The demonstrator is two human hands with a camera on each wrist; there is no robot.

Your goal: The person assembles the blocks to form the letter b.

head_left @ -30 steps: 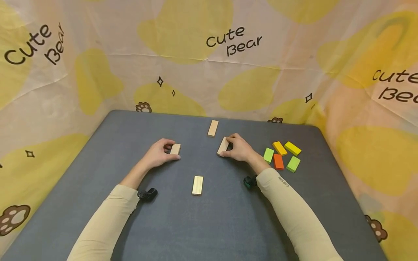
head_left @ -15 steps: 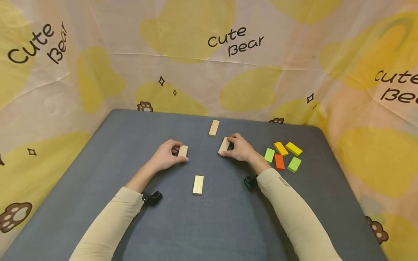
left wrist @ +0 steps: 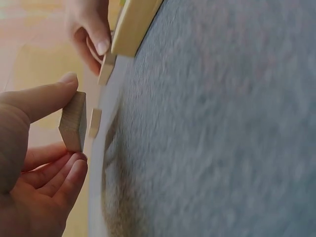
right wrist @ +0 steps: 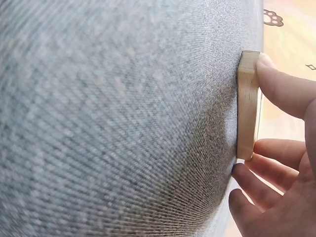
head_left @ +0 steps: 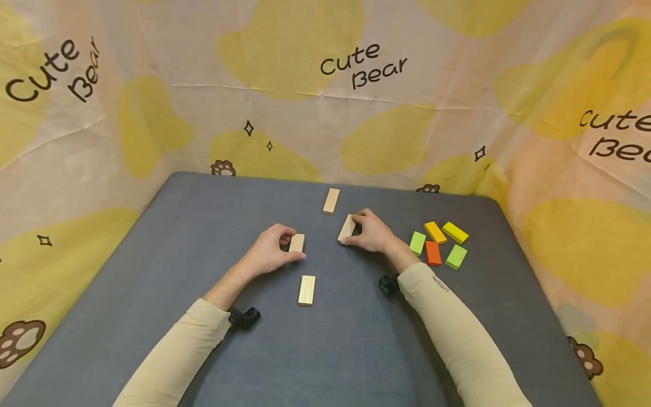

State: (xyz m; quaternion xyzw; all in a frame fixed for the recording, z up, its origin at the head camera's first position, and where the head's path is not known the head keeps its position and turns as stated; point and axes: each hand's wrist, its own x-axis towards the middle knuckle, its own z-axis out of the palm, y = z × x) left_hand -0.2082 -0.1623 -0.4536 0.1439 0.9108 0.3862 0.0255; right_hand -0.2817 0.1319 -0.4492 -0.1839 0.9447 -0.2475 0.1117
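Observation:
My left hand (head_left: 269, 250) pinches a plain wooden block (head_left: 297, 243) by its two ends, thumb at the near end and fingers at the far one. In the left wrist view this block (left wrist: 73, 121) is tilted, with the fingertips around its edges. Across from it, my right hand (head_left: 375, 233) grips a second plain wooden block (head_left: 347, 228) by its ends. That block (right wrist: 247, 108) lies flat against the cloth in the right wrist view. A third plain block (head_left: 307, 290) lies nearer me, below the left hand, and another plain block (head_left: 330, 201) lies at the back.
To the right of my right hand lie several coloured blocks: a red one (head_left: 433, 253), an amber one (head_left: 434, 232), a yellow one (head_left: 455, 232), and two green ones. A grey cloth (head_left: 335, 350) covers the table, with a printed curtain (head_left: 285, 51) behind and at the sides.
My left hand has moved right and slightly toward me, carrying its wooden block closer to the middle. The right hand and its block stay in the same place.

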